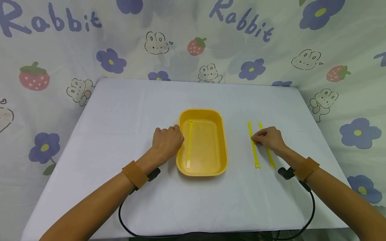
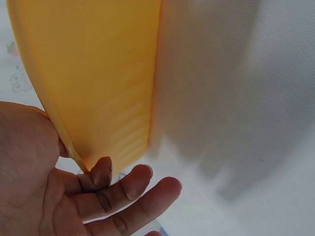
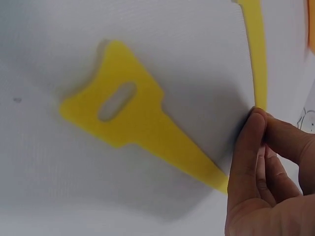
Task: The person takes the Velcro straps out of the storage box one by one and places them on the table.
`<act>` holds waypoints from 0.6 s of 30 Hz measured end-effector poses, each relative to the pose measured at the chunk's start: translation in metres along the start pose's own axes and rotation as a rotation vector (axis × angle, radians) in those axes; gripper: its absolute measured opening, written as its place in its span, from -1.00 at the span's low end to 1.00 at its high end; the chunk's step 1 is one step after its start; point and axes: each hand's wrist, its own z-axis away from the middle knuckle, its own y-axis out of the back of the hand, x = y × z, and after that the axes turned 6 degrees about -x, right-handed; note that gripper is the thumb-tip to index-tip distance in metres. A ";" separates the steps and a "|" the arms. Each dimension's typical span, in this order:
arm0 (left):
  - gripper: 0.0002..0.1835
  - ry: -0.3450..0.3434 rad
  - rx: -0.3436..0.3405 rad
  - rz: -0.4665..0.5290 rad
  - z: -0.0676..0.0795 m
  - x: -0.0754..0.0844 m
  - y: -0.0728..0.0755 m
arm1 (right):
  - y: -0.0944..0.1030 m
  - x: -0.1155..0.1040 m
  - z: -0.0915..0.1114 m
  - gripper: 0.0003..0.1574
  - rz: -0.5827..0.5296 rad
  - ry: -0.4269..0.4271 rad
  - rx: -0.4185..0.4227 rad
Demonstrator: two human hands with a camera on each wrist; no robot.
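Observation:
A yellow plastic tray [image 1: 200,171] lies on the table, and one yellow hook-and-loop cable tie [image 1: 189,144] lies lengthwise in its left part. My left hand [image 1: 168,142] grips the tray's left rim; in the left wrist view the fingers [image 2: 135,184] are at the outer wall, and the thumb is mostly hidden. To the right of the tray, my right hand [image 1: 269,138] pinches a yellow cable tie [image 1: 255,155] at its middle between thumb and fingertips. Another cable tie [image 1: 270,157] lies under that hand, its slotted wide head [image 3: 115,98] plain in the right wrist view.
A white cloth covers the table [image 1: 135,100]. Behind it hangs a curtain [image 1: 178,20] printed with rabbits, flowers and strawberries. Both wrists wear brown bands with small cameras, and a black cable [image 1: 120,216] loops along the near table edge.

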 end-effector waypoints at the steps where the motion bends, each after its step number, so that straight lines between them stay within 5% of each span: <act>1: -0.72 -0.002 -0.001 -0.006 0.000 0.000 0.000 | 0.000 0.000 0.000 -0.58 0.001 0.003 -0.002; 14: -0.74 -0.011 -0.009 -0.011 0.000 0.000 0.000 | 0.001 -0.001 0.001 -0.57 0.060 0.032 0.005; 18: -0.74 -0.008 -0.006 -0.010 0.000 -0.001 0.000 | 0.007 -0.013 0.003 -0.57 0.121 0.099 0.027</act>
